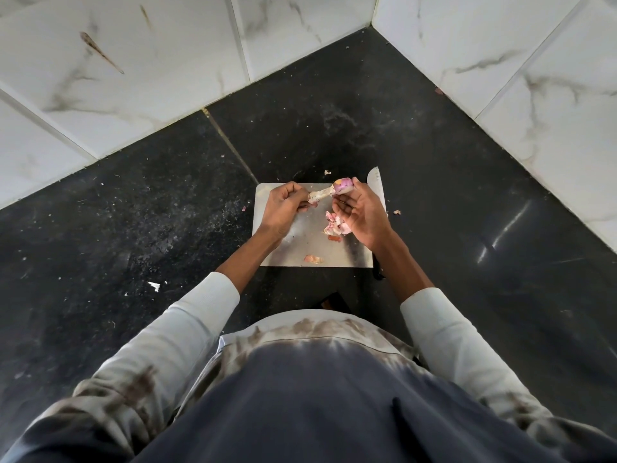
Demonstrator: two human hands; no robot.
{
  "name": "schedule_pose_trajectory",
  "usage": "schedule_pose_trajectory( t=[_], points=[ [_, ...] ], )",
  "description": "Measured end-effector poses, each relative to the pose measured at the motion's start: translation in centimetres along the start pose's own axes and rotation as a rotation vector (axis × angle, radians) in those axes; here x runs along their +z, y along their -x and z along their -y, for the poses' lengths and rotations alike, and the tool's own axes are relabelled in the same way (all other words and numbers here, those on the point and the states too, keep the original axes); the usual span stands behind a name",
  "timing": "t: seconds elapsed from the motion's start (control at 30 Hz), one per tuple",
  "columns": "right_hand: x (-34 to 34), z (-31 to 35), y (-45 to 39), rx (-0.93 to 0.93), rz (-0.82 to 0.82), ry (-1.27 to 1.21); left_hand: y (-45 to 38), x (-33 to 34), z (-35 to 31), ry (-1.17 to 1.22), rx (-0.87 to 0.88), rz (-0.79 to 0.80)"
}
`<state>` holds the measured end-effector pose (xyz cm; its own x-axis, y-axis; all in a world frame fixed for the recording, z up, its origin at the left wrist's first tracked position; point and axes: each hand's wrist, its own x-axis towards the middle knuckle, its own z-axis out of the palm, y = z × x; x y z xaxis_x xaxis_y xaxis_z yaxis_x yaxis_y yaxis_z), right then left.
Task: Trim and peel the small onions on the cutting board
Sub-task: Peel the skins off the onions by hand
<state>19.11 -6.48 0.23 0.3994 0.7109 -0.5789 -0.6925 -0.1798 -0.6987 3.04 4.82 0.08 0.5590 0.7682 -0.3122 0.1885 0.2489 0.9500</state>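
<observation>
A small purple onion (pixel 344 186) is held above the far edge of the shiny metal cutting board (pixel 300 242). My right hand (pixel 362 212) pinches it between thumb and fingertips, palm turned up. My left hand (pixel 283 208) is closed on a pale strip of onion skin (pixel 321 194) that stretches from the onion toward the left. A heap of pink peelings (pixel 335 223) lies on the board under my right hand. A single peel scrap (pixel 314 259) rests near the board's front edge.
A knife blade (pixel 374 182) pokes out beyond my right hand at the board's far right corner. The board lies on a black stone counter (pixel 133 212) in a corner of white marble-tiled walls (pixel 117 78). Small peel bits (pixel 154 286) dot the counter.
</observation>
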Motion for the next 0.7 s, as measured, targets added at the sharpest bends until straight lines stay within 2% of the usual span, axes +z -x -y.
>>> schedule_pose_trajectory(
  t=[0.27,0.5,0.7],
  points=[
    [-0.6,0.2,-0.1,0.016,-0.006,-0.107,-0.1,-0.4,1.0,-0.073,-0.052,-0.028],
    [-1.5,0.5,0.3,-0.035,-0.054,-0.149,-0.7,-0.1,2.8,-0.340,-0.066,-0.095],
    [-2.1,1.0,1.1,-0.091,0.004,-0.099,-0.5,1.6,3.2,-0.502,0.021,0.059]
  ],
)
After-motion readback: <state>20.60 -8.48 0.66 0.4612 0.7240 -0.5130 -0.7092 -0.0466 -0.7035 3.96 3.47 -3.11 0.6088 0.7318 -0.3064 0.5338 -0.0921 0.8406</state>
